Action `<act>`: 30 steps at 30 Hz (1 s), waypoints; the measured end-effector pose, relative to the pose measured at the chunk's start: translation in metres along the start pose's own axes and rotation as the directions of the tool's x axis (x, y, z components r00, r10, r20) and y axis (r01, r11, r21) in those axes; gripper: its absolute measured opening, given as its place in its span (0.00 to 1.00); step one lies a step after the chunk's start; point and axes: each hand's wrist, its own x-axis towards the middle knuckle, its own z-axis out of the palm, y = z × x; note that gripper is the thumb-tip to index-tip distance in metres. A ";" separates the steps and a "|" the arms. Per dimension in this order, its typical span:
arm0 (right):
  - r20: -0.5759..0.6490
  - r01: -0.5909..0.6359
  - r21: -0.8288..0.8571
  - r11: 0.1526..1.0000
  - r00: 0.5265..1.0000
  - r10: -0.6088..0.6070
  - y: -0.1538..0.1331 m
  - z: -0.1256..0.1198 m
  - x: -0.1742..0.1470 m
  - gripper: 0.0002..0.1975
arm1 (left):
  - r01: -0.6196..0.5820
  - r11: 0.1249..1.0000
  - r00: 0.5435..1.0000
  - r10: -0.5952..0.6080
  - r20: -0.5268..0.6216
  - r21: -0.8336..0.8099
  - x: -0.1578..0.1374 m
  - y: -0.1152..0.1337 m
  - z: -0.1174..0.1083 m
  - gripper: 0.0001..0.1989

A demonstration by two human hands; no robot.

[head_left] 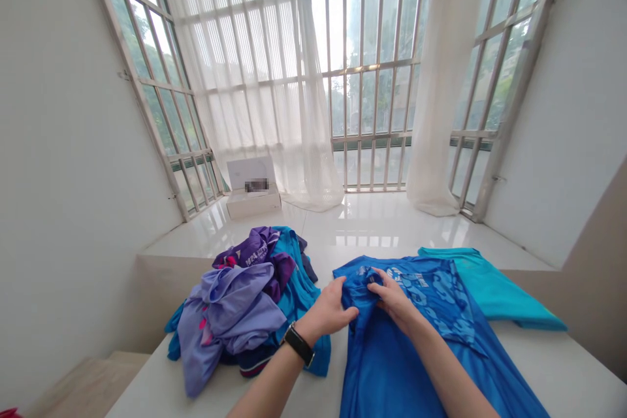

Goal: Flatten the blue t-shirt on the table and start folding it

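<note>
A dark blue printed shirt (401, 366) lies spread on the white table in front of me, its lower part running out of the bottom of the picture. My left hand (333, 307), with a black watch on the wrist, has its fingers closed on the bunched left part of the shirt. Close beside it, my right hand (389, 297) pinches the gathered cloth between thumb and fingers. A lighter blue print shows on the shirt's upper right. Some of my fingertips are hidden in the folds.
A heap of crumpled clothes, with a lavender shirt (230, 307) and a purple shirt (255, 251), lies at the left. A folded turquoise garment (504, 290) rests at the right. Behind, a white box (255, 204) stands on the sill by the curtains (313, 163).
</note>
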 end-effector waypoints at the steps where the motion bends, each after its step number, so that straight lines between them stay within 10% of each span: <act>1: -0.008 -0.017 0.030 0.999 1.000 0.017 -0.002 0.001 0.000 0.25 | 0.006 1.000 1.000 -0.006 -0.004 -0.004 0.002 0.000 0.003 0.39; 15: -0.009 -0.179 0.268 0.947 0.982 0.188 -0.025 0.006 -0.011 0.19 | -0.051 0.996 0.990 0.042 -0.136 -0.066 0.043 0.039 0.011 0.19; 22: -0.037 -0.108 0.190 0.976 0.992 0.117 -0.017 0.001 -0.008 0.20 | -0.059 0.873 0.947 0.203 0.250 -0.484 0.073 0.046 -0.007 0.16; 26: -0.014 -0.096 0.157 0.983 0.995 0.099 -0.016 -0.007 -0.005 0.27 | -0.168 0.968 0.985 0.173 0.009 -0.185 0.085 0.031 -0.017 0.17; 30: 0.003 -0.092 0.151 0.984 0.996 0.092 -0.016 -0.012 -0.003 0.33 | -0.199 0.980 0.974 0.201 0.107 -0.024 0.085 0.008 -0.008 0.24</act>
